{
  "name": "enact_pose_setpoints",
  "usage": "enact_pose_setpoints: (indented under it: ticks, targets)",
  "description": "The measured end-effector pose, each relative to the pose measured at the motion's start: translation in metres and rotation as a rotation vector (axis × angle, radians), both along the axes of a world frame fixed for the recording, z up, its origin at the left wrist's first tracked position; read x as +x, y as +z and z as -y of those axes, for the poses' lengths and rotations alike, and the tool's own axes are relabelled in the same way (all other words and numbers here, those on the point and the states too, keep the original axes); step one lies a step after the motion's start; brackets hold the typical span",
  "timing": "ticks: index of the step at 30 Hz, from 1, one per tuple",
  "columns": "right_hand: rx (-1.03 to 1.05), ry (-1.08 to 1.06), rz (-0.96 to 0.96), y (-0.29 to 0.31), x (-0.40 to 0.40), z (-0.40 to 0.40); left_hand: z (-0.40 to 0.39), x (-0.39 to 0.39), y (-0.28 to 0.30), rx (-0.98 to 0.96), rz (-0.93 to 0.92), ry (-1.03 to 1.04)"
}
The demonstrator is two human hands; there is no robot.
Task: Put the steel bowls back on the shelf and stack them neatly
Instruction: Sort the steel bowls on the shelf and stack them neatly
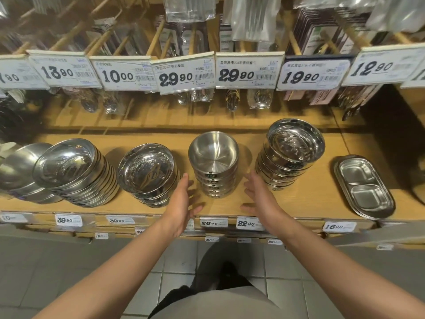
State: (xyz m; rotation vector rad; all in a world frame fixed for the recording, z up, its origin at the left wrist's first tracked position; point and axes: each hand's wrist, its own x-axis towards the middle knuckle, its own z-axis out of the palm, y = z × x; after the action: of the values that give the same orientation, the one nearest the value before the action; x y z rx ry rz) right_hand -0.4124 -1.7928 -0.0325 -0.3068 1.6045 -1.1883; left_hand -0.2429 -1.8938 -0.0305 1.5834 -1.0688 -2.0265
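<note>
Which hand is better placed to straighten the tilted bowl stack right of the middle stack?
Right. The right hand lies open right beside that tilted stack; the left hand is beyond the middle stack.

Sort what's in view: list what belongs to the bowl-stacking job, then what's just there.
Job:
middle bowl stack
left hand and right hand, open either side of it, not touching
shelf
other bowl stacks

Just there:
divided trays
price tags
hanging cutlery packs
</note>
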Motion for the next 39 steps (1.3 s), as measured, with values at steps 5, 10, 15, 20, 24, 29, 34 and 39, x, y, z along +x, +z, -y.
enact_pose_setpoints:
  ticks: [5, 10, 15, 20, 24, 29, 34, 39]
  targets:
    - [0.119, -0.093, -0.028, -0.004, -0.001, -0.042, -0.03, 0.013, -0.008, -0.013, 0.099, -0.147]
    - [0.146, -0.247, -0.05, 0.003, -0.013, -0.086, -0.052, -0.004, -0.005, -0.005, 0.072, -0.264]
    - [0.122, -0.418, -0.015, 0.01, -0.057, -0.102, -0.066, -0.048, 0.014, -0.008, -0.02, -0.306]
    - [0.019, -0.399, 0.024, 0.012, -0.106, -0.075, -0.067, -0.101, 0.021, -0.124, -0.085, -0.309]
    - [0.005, -0.329, -0.001, 0.007, -0.129, -0.047, -0.067, -0.136, 0.014, -0.185, -0.118, -0.201]
    - [-0.063, -0.192, 0.03, -0.004, -0.138, -0.032, -0.066, -0.158, 0.004, -0.216, -0.103, -0.042]
    - [-0.091, -0.086, 0.007, -0.01, -0.142, -0.032, -0.068, -0.165, 0.002, -0.201, -0.121, -0.037]
    - [-0.091, -0.095, 0.045, -0.014, -0.136, -0.035, -0.072, -0.16, 0.001, -0.226, -0.107, -0.047]
